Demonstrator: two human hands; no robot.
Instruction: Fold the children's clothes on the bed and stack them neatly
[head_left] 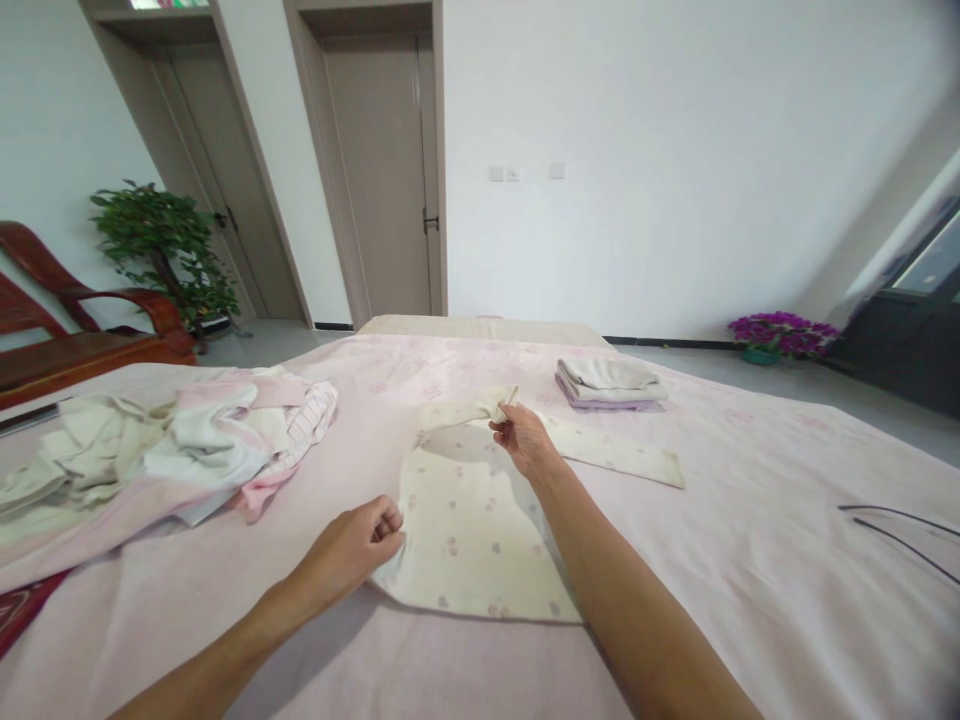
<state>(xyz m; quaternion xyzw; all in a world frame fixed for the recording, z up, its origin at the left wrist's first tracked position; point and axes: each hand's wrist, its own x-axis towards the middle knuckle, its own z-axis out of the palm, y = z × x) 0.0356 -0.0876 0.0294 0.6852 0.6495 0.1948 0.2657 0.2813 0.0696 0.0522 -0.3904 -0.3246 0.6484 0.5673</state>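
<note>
Pinching the little cream shirt (472,520) in the middle of the bed (750,560), the left hand (360,545) grips its side and the right hand (521,435) its neck, so a hard tug could bunch it up.

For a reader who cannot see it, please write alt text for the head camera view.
Two bare hands work on a cream patterned garment lying flat on a pink bedsheet: the left hand grips its lower left edge and the right hand pinches the collar area. A heap of unfolded clothes lies to the left, and a small folded stack sits farther back on the right.
</note>
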